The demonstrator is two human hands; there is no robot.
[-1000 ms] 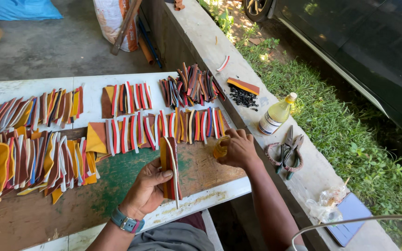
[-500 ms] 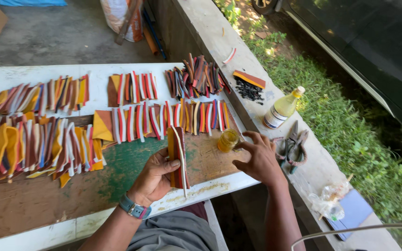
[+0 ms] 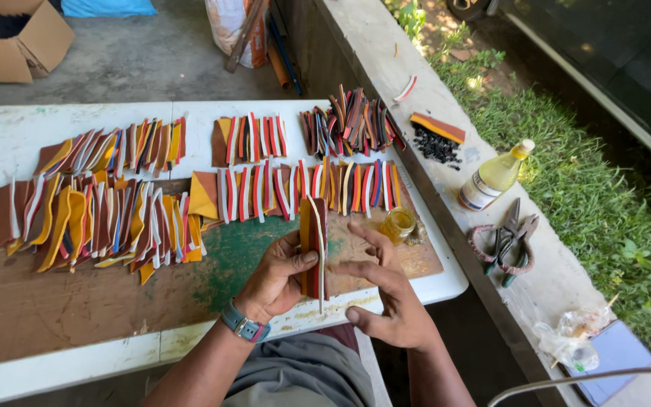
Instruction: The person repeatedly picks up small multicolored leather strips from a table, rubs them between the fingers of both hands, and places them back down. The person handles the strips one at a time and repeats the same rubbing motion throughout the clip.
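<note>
Head view. We see the left hand (image 3: 276,277) closed around a stack of layered leather strips (image 3: 314,252), brown and orange with a white edge, held upright on its long edge over the green-stained patch of the wooden work board (image 3: 77,301); the thumb lies across the near face of the stack and the fingers wrap behind it. The right hand (image 3: 386,290) is open, its fingers spread and stretched toward the right face of the same stack, the fingertips touching or just short of it; we cannot tell which. It grips nothing. A wristwatch (image 3: 244,324) sits on the left wrist.

Just beyond the right hand stands a small open glass jar (image 3: 400,223) of yellow glue on the board. Further away, rows of cut leather pieces (image 3: 265,188) in brown, red, white, orange and blue lie fanned across the board and the white table (image 3: 39,128). On the concrete ledge (image 3: 446,98) to the right we note a yellow plastic bottle (image 3: 495,175), pliers and scissors (image 3: 508,243) beside it, and a heap of small black bits (image 3: 436,145) further off. A cardboard box (image 3: 16,41) stands far left on the floor.
</note>
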